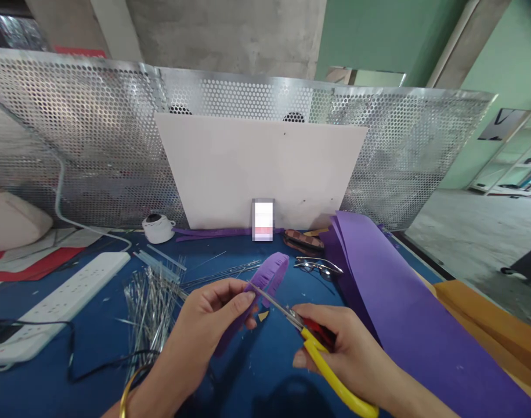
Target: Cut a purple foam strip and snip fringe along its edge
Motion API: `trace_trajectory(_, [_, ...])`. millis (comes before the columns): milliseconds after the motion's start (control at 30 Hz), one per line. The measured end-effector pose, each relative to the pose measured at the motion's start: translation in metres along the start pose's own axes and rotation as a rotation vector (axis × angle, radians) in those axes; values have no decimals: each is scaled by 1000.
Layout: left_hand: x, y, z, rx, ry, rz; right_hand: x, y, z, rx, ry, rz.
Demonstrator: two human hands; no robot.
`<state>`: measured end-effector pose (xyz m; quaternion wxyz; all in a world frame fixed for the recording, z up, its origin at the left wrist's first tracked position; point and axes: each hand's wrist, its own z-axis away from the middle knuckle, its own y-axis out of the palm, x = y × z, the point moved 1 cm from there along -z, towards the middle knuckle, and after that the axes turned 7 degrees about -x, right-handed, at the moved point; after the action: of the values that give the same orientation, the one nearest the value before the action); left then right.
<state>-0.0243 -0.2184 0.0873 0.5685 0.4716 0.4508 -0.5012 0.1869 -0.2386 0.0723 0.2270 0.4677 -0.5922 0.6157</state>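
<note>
Pinched between the thumb and fingers of my left hand (217, 310) is a purple strip (271, 271), which looks like foam or paper. It bends over in a loop, and a row of short cuts runs along its edge. My right hand (352, 339) is closed around yellow-handled scissors (321, 366). Their thin blades point left and touch the strip's edge near my left thumb. A red part shows under my right fingers; I cannot tell whether it belongs to the scissors. A small tan scrap (263, 316) is visible just right of my left fingers.
Thin metal wires (147, 313) lie in a bundle at left, near a white power strip (65, 305). Large purple sheets (404, 313) cover the right side. Glasses (320, 267), a checked case (303, 240) and a phone (263, 219) sit toward the white board (265, 168).
</note>
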Motion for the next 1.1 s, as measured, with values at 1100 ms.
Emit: trace_trajectory(1100, [-9, 4, 4, -33, 81, -89, 2, -1, 4, -48, -86, 209])
